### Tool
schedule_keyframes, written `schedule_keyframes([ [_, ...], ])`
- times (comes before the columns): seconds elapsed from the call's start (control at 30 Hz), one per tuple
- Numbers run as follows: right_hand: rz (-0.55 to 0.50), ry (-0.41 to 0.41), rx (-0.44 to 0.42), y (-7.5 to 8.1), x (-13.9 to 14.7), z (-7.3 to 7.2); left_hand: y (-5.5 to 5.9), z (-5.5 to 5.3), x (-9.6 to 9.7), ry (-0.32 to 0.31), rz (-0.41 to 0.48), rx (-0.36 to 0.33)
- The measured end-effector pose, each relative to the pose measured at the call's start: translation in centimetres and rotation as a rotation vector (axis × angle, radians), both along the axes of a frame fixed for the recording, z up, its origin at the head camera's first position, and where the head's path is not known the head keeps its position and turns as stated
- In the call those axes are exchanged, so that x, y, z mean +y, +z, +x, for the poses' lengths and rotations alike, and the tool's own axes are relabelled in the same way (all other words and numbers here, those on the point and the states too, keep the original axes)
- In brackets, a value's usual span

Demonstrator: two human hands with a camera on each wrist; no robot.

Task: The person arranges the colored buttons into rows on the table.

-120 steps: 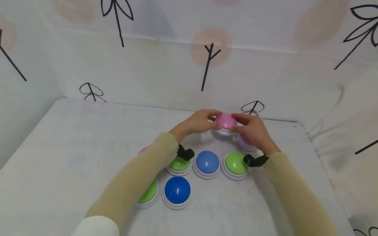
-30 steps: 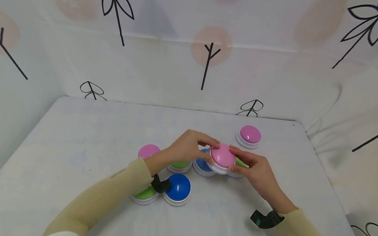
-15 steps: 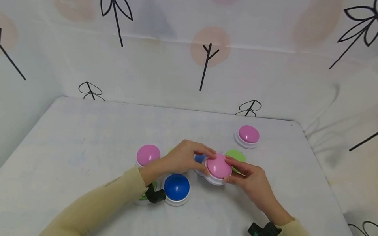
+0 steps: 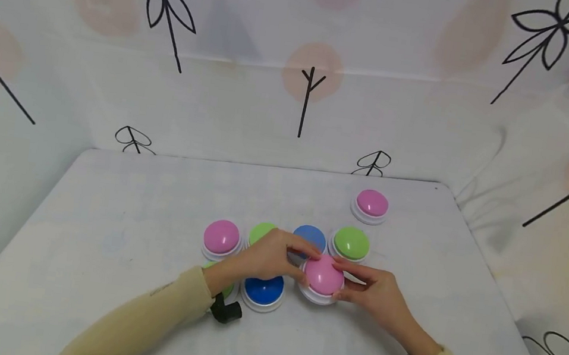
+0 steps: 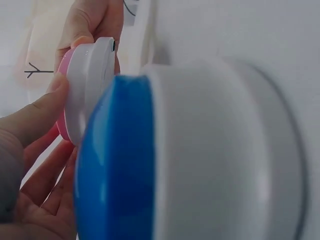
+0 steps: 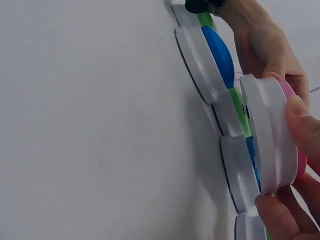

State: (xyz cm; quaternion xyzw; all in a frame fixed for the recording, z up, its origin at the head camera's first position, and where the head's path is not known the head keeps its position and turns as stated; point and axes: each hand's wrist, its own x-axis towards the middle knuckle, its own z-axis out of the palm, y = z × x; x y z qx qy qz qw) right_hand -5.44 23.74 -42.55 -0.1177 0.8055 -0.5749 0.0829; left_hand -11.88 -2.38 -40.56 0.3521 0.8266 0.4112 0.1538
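Both hands hold one pink dome push button (image 4: 324, 275) with a white round base, between them in the head view. The left hand (image 4: 274, 255) grips its left side with thumb and fingers; the right hand (image 4: 374, 291) grips its right side. In the right wrist view the button's white base (image 6: 262, 135) is off the table, its underside showing. Just left of it sits a dark blue button (image 4: 263, 290), partly under the left hand. Behind it stand a lighter blue button (image 4: 310, 238) and a green button (image 4: 351, 243).
Another pink button (image 4: 372, 203) stands alone at the back right. At the left are a pink button (image 4: 221, 237), a green button (image 4: 261, 232) and a second green button (image 4: 226, 288) mostly behind the left wrist. All rest on the white table (image 4: 150, 214), with patterned cloth walls (image 4: 250, 107) around.
Both hands have brought the pink button from the table's back edge toward the front, over the middle row. It is now in front of that row, right of the dark blue button.
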Motion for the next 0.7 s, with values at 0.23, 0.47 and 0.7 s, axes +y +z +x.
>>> schedule_keyframes([
  [0.23, -0.009, 0.044, -0.037, -0.6, -0.3, 0.5, -0.4, 0.8, -0.3, -0.030, -0.040, 0.027],
  [0.47, 0.011, 0.102, -0.022, -1.4, -0.5, 0.5, -1.0, 1.2, -0.5, -0.047, -0.077, 0.058],
  [0.7, 0.010, 0.142, 0.011, -2.0, -1.0, 0.3, -1.5, 1.3, -1.0, -0.056, -0.093, 0.111],
])
